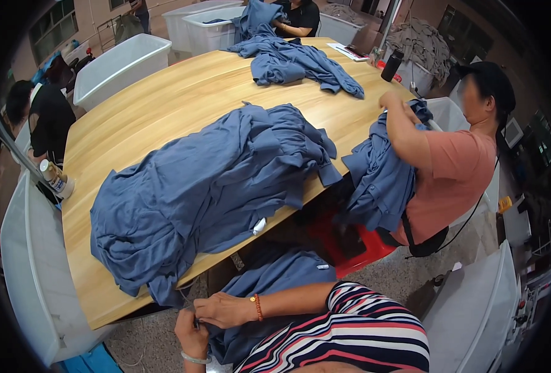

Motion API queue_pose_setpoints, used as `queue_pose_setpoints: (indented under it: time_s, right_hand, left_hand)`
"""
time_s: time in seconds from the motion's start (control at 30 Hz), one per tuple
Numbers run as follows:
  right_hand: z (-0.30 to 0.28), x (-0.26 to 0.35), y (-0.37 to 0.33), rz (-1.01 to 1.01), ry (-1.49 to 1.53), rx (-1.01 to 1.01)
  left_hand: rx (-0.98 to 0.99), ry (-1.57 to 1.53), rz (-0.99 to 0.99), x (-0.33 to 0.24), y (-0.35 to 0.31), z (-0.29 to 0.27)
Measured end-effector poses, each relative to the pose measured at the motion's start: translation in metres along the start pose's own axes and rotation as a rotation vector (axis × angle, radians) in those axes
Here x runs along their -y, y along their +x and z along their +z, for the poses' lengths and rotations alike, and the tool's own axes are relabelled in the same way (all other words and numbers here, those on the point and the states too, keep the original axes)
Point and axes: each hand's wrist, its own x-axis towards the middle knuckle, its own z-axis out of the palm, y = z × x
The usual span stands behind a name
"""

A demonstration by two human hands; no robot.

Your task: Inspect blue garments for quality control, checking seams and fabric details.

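Observation:
A blue garment (269, 276) lies across my lap, below the table's near edge. My left hand (191, 336), with a pale bangle at the wrist, is closed at the garment's left end. Right against it, my right hand (224, 309), wearing an orange beaded bracelet, pinches the same blue cloth with bent fingers. A small dark bit shows between the two hands; I cannot make out what it is. Just beyond them, a large heap of blue garments (207, 174) covers the near part of the wooden table (157, 99). A white tag (260, 225) rests at the heap's edge.
At right, a person in a pink shirt (455, 158) handles blue garments (381, 168). Another blue pile (294, 59) lies at the far end, where a person in black (300, 18) works. White bins (123, 68) surround the table. A dark bottle (392, 65) stands far right.

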Motion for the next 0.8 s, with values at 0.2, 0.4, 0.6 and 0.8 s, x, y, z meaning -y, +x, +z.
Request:
queue_pose_setpoints:
  time_s: [0.2,0.4,0.6,0.8]
  right_hand:
    - [0.007,-0.004,0.000,-0.035,-0.027,-0.028]
    - [0.001,-0.002,0.008,0.121,0.052,0.004]
    - [-0.022,0.015,0.013,0.540,0.547,0.210]
    - [-0.023,-0.001,0.018,0.627,1.045,0.061]
  left_hand:
    - [-0.015,0.259,0.019,-0.009,0.001,0.004]
    - [-0.064,0.312,0.108,-0.005,0.006,0.007]
    - [-0.113,0.208,0.071,-0.013,0.007,0.006]
    - [-0.307,0.159,-0.038,-0.026,0.006,0.000]
